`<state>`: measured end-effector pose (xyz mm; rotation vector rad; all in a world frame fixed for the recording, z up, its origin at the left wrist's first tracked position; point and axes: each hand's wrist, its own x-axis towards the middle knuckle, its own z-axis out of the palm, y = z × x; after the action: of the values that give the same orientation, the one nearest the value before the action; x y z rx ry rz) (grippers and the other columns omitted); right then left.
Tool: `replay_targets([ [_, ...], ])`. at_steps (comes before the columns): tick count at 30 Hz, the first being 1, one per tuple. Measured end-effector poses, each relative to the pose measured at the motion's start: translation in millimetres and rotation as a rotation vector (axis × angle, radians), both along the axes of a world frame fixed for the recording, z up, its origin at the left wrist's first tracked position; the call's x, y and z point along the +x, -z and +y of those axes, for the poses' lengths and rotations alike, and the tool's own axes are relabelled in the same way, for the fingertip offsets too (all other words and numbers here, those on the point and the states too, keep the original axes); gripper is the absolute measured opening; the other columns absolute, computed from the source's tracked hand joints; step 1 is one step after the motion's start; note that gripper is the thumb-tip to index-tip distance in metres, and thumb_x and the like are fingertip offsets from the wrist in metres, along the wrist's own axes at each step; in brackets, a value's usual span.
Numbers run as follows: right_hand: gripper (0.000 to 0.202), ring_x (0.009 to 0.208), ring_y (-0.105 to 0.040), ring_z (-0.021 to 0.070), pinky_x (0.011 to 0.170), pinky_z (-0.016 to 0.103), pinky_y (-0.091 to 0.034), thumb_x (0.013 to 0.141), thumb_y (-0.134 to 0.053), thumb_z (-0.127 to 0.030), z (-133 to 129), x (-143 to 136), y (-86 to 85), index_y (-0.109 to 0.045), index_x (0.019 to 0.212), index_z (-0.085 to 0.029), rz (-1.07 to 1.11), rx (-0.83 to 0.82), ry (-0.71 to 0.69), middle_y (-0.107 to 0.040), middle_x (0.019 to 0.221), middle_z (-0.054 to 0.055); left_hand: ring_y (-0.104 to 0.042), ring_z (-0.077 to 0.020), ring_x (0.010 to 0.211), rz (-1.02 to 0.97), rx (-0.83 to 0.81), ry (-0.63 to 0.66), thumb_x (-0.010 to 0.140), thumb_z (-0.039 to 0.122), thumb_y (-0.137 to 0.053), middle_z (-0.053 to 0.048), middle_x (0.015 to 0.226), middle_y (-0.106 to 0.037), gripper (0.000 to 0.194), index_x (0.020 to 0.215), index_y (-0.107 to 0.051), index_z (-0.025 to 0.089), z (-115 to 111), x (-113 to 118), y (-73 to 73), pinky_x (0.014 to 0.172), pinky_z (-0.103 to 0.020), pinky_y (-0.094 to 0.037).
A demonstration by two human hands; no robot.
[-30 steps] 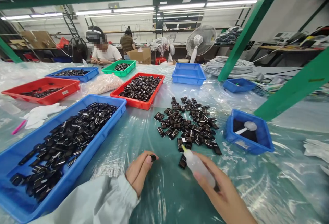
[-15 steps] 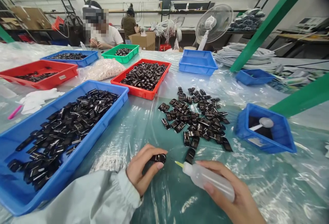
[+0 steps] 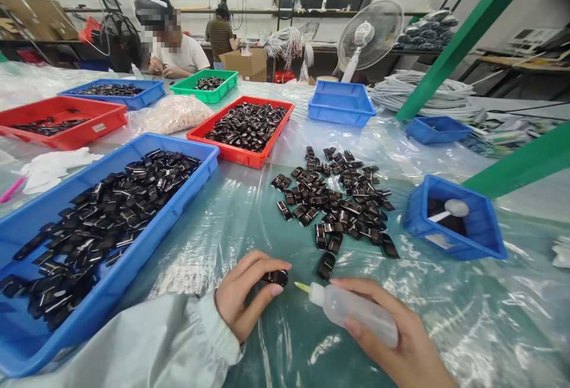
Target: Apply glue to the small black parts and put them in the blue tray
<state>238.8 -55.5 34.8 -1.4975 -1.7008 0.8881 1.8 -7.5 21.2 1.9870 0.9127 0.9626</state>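
Observation:
Between thumb and fingers, my left hand is closed on a small glossy black plastic part above the sheeted table. Wrapped round a translucent squeeze bottle is my right hand. The bottle lies tilted, its thin yellow-green tip pointing left at the black part, with a small gap between them. A loose heap of similar black parts is spread on the sheet beyond my hands, one of them just past the bottle's neck.
At my left stands a long blue tray of black parts. Behind it are a red tray and a green tray. A blue bin with a white spoon sits right, near a green post. A co-worker sits across.
The bottle's tip has come closer to the black part, moving slightly left. My left hand keeps its hold on the part. The whole view has shifted a little.

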Motion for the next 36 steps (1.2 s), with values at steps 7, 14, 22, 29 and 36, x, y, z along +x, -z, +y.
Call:
replay_targets([
  [7,0.018,0.07,-0.067,0.0197,0.049,0.023,-0.05,0.078,-0.06,-0.035,-3,-3,-5.2,-0.065,0.096,-0.035,0.078,-0.065,0.071,-0.071,0.092,0.0,-0.056,-0.0178,0.085,0.01,-0.01,-0.013,0.094,0.024,-0.042,-0.005,0.095,-0.056,0.023,0.114,-0.054,0.024,-1,0,-0.4,0.074,-0.028,-0.045],
  [14,0.027,0.059,-0.062,0.0182,0.044,0.024,-0.045,0.072,-0.066,-0.037,-7,-13,-6.7,-0.063,0.099,-0.032,0.268,-0.133,0.174,-0.068,0.083,0.002,-0.055,-0.0189,0.083,0.035,0.073,0.057,0.096,0.029,-0.041,-0.007,0.093,-0.057,0.025,0.115,-0.055,0.022,-1,0,-0.8,0.072,-0.029,-0.045],
  [22,0.035,0.052,-0.055,0.0164,0.043,0.025,-0.044,0.072,-0.06,-0.061,-6,-13,-9.5,-0.066,0.085,-0.03,0.305,-0.172,0.244,-0.064,0.076,0.002,-0.053,-0.0193,0.078,0.038,0.145,0.095,0.095,0.028,-0.045,-0.008,0.089,-0.06,0.024,0.114,-0.056,0.019,-2,0,-1.8,0.069,-0.03,-0.043],
  [29,0.034,0.049,-0.054,0.0169,0.041,0.025,-0.041,0.074,-0.056,-0.062,-6,-12,-10.5,-0.064,0.085,-0.031,0.291,-0.212,0.226,-0.062,0.064,-0.001,-0.052,-0.0175,0.074,0.022,0.168,0.102,0.094,0.03,-0.047,-0.007,0.086,-0.062,0.024,0.113,-0.056,0.018,-3,2,-2.1,0.068,-0.029,-0.042],
  [36,0.026,0.058,-0.063,0.0212,0.04,0.026,-0.043,0.085,-0.047,-0.051,-6,3,-7.9,-0.06,0.093,-0.03,0.098,-0.154,0.025,-0.065,0.068,0.002,-0.053,-0.0181,0.072,0.04,0.182,0.097,0.095,0.033,-0.045,-0.007,0.084,-0.062,0.026,0.111,-0.057,0.017,-3,3,-3.3,0.065,-0.029,-0.043],
])
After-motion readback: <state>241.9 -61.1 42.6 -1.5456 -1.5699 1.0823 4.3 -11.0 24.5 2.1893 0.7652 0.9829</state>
